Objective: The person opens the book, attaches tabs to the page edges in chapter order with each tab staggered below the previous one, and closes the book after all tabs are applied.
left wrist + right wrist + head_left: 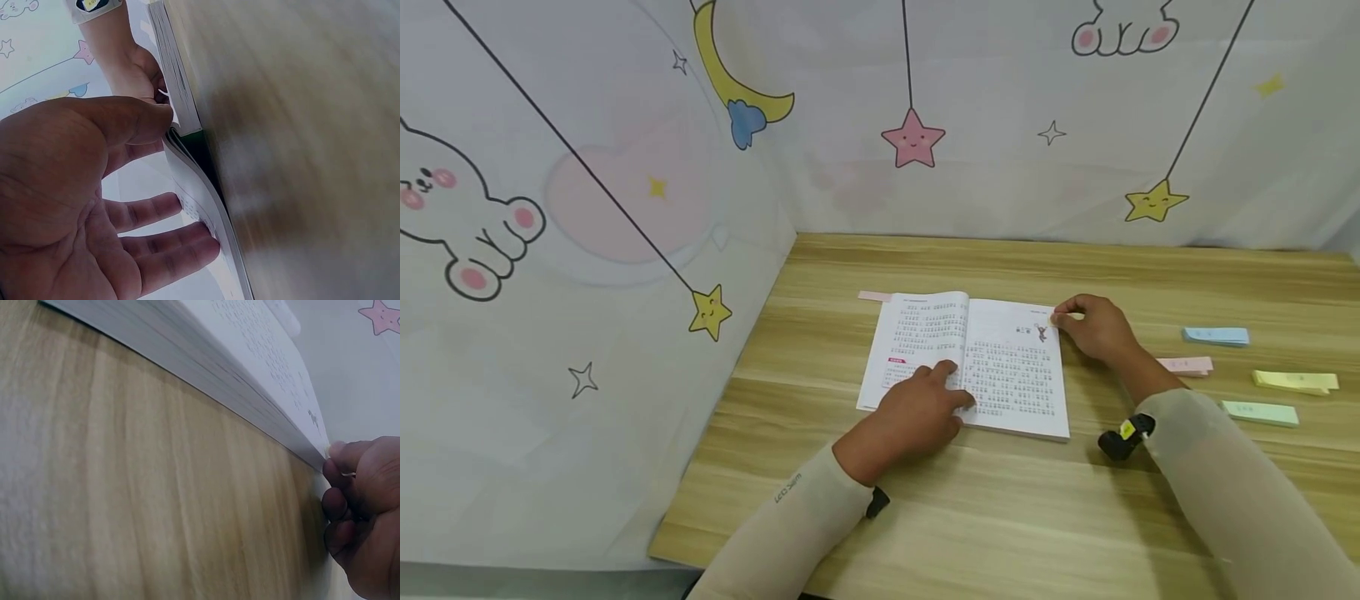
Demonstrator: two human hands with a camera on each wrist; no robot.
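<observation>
An open book (1015, 379) lies on the table, its printed pages facing up. Across the lower part of the spread, near the centre fold, my left hand (921, 408) rests with fingers extended and spread; its fingertips touch the page in the left wrist view. At the top outer corner of the right page, my right hand (1099, 329) pinches the page edge (324, 445) between thumb and finger. A small pale bit shows at those fingertips, too small to identify. From the left page's top edge a pink paper strip (874, 296) sticks out.
Right of the book lie folded paper strips: blue (1216, 336), pink (1187, 366), yellow (1296, 382) and green (1260, 412). The right forearm passes close to the pink and green ones. A cartoon-printed curtain (985, 92) borders the wooden table (1000, 508) at back and left.
</observation>
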